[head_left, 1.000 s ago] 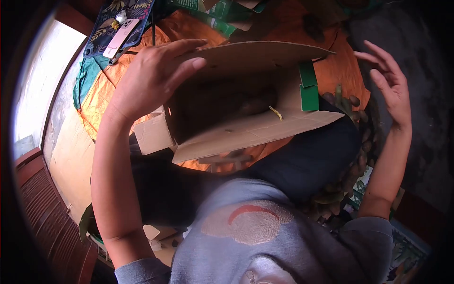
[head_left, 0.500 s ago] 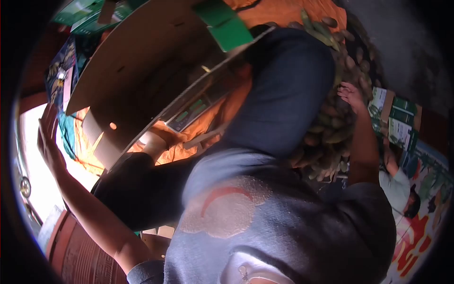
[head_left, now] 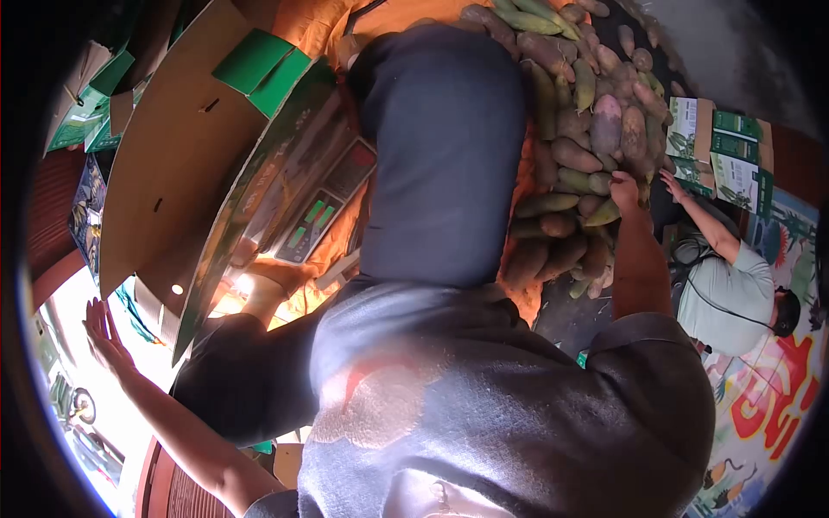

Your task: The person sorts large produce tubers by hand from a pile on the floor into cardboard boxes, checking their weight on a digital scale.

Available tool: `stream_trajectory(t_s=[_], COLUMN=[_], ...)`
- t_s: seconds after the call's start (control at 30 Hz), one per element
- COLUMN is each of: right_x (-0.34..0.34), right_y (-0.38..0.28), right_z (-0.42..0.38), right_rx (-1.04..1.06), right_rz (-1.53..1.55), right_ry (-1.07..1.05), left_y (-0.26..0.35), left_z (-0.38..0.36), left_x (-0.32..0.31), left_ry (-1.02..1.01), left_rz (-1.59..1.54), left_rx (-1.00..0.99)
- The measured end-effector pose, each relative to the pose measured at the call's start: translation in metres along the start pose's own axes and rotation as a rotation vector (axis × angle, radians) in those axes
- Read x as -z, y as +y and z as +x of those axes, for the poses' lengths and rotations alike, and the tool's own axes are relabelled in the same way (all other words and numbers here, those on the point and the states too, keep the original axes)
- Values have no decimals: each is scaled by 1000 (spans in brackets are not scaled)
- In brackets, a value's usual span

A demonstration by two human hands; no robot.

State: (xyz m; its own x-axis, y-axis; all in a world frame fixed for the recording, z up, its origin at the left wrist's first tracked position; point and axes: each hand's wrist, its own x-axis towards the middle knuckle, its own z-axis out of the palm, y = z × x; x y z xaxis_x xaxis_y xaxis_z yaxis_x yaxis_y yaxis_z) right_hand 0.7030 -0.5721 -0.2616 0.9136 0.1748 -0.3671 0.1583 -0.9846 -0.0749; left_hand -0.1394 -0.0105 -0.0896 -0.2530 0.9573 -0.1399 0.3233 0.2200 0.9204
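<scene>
At the left side, my left hand (head_left: 108, 341) is raised with its fingers apart and nothing in it, near the large cardboard box (head_left: 160, 164). My right hand (head_left: 625, 190) is at the right part of a pile of reddish-brown and green tubers (head_left: 574, 154). Its fingers are curled; what they grip, if anything, is too small to tell. Just left of these fingers lies a small greenish tuber (head_left: 599, 183), and a yellow-green one (head_left: 603, 214) is just below them.
A scale (head_left: 315, 211) with lit green displays stands between the box and my bent leg, on orange cloth (head_left: 324, 22). At right, a co-worker (head_left: 730, 289) reaches an open hand toward the pile. Green-and-white cartons (head_left: 734, 155) stand beyond the tubers.
The view has turned, showing more of the pile and the co-worker. My right hand has gone from spread fingers to curled ones. My left hand remains raised and open.
</scene>
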Motion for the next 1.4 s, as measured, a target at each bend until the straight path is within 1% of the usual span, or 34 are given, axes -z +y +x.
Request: stream_trajectory(t_s=[0.07, 0.1, 0.17, 0.27, 0.37, 0.47, 0.57, 0.67, 0.77, 0.87, 0.97, 1.07, 1.13, 1.2, 1.3, 1.4], right_x=[-15, -16, -19, -34, -48, -56, -71, -77, -74, -76, -94, -101, -104, -100, -105, -81], right_y=[0, -9, -35, -73, -94, -116, -122, -131, -147, -150, -130, -123, -118, -118, -110, -122], right_z=[1, -5, -15, -25, -11, -9, -3, -19, -31, -34, -22, -10, -3, -7, -1, -23], right_rx=[60, 48, 33, 77, 155, 178, 182, 189, 205, 303, 454, 478, 575, 638, 610, 487], right_rz=[-66, -130, -259, -360, -372, -468, -503, -557, -739, -939, -845, -741, -758, -837, -748, -629], right_ry=[-19, -30, -50, 31, -35, -84, -155, -87, -109, -52, 116, 96, 152, 156, 156, 154], left_y=[-3, -13, -27, -38, -40, -43, -47, -51, -50, -45, -49, -51, -49, -59, -52, -32], left_z=[-3, 4, 8, 7, 0, -4, -6, -3, -3, -8, -7, -7, -13, -5, -2, -5], left_x=[3, 13, 27, 40, 44, 49, 53, 59, 60, 53, 61, 61, 55, 65, 56, 41], left_ry=[62, 30, 68, 114, 175, 210, 212, 207, 215, 215, 180, 230, 226, 184, 218, 227], left_rz=[-39, -7, -36, -66, -91, -64, -63, -48, -29, -16, 11, 10, 2, -104, -109, -117], left_rx=[49, 22, 53, 105, 167, 181, 182, 174, 167, 153, 128, 131, 122, 111, 108, 73])
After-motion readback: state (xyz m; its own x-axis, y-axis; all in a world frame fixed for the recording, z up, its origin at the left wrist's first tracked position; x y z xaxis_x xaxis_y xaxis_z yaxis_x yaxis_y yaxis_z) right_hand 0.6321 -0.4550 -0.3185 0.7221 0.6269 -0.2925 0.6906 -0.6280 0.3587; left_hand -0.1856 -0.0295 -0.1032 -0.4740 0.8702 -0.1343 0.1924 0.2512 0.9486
